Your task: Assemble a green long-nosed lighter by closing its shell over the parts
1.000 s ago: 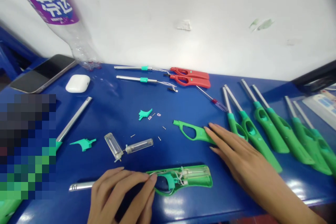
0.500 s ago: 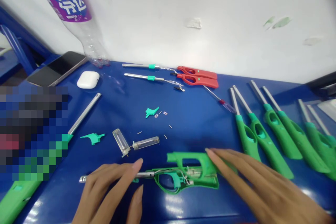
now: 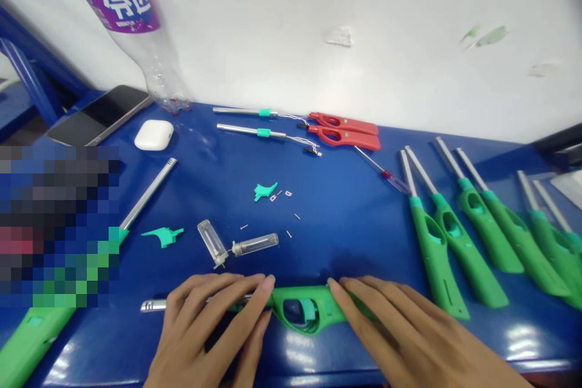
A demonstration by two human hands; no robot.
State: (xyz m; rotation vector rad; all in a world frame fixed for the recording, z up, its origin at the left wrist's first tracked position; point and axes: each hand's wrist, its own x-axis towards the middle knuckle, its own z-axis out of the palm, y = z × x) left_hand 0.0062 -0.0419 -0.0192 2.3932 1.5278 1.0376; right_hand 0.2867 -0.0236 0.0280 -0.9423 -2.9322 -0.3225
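Near the front edge of the table lies a green long-nosed gas lighter (image 3: 325, 306), its handle shell halves together and a teal trigger (image 3: 310, 309) in the opening. My left hand (image 3: 213, 321) is closed round the metal tube (image 3: 153, 305) and the front of the handle. My right hand (image 3: 400, 321) grips the rear of the handle, hiding that end. Beyond them lie two clear fuel tanks (image 3: 255, 244), two loose teal triggers (image 3: 164, 236) and several tiny screws (image 3: 289, 234).
Several green lighters (image 3: 431, 248) lie at the right. At the back are red handle shells (image 3: 345, 137), metal tubes with wires (image 3: 250, 130) and a screwdriver (image 3: 386, 174). A bottle (image 3: 136, 30), phone (image 3: 100, 115) and white case (image 3: 153, 134) stand at the left.
The upper green shell half has come down over the lower one, covering the wires and inner parts. My left hand has moved right, up to the handle's front end.
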